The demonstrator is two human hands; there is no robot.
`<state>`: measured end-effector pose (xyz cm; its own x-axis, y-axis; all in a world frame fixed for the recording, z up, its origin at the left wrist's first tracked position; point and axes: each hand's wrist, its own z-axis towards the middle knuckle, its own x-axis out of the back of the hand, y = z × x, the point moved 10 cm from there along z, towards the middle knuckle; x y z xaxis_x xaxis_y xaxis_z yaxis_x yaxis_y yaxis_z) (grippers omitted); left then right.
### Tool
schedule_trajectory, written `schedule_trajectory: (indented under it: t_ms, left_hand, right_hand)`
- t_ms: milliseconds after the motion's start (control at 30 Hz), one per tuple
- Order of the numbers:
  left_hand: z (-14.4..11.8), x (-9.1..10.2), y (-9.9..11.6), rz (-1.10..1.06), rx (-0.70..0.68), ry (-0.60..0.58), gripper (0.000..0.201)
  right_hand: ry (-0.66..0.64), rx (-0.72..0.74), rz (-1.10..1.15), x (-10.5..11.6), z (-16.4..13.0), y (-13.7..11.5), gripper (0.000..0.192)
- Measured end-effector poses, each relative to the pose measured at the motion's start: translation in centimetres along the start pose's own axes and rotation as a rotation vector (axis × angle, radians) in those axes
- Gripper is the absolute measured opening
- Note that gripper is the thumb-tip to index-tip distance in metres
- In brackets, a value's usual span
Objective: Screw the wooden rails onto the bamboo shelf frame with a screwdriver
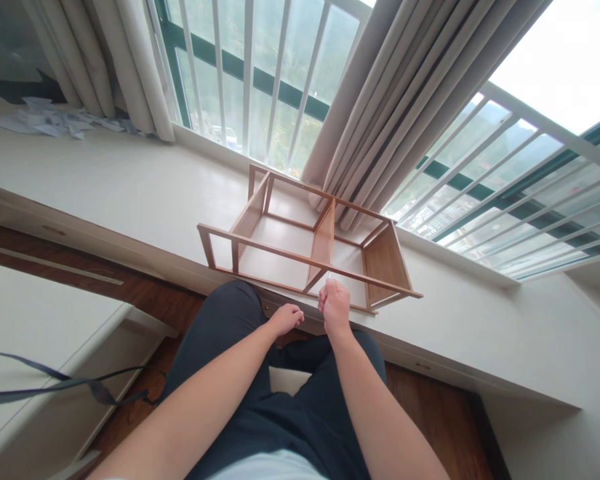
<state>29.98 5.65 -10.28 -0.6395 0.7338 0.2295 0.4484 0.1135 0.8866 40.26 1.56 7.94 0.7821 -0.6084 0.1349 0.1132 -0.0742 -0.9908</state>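
A brown wooden shelf frame (322,243) with several flat panels lies on its side on the white window ledge before me. Close to its near rail, by the middle panel, my right hand (334,305) is closed in a fist. A thin pale sliver seems to show at the top of that fist, too small to name. My left hand (286,320) hovers between my knees, short of the shelf's near edge, with its fingers curled together. What it holds, if anything, is hidden.
Crumpled white papers (55,119) lie at the ledge's far left. Beige curtains (375,107) hang behind the shelf, with white window bars (250,73) beyond. A dark strap (70,380) crosses a white surface at lower left. Below is a brown wooden floor (425,407).
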Motion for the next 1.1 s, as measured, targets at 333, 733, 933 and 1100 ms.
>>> schedule_trajectory:
  t_ms: [333, 733, 933, 1100]
  left_hand:
    - [0.5, -0.2, -0.4, 0.008, -0.013, -0.002, 0.023]
    - [0.0, 0.0, 0.1, 0.008, -0.002, -0.002, 0.023]
    - [0.0, 0.0, 0.1, 0.019, -0.019, 0.001, 0.023]
    - [0.0, 0.0, 0.0, 0.026, -0.014, 0.001, 0.024]
  right_hand:
    - [-0.056, -0.174, 0.510, -1.5, -0.9, -0.3, 0.043]
    - [-0.017, 0.047, -0.108, 1.0, -0.5, -0.2, 0.043]
    - [-0.027, 0.268, -0.570, 1.3, -0.3, -3.0, 0.040]
    - [-0.045, 0.297, -0.725, 1.2, 0.2, -3.1, 0.036]
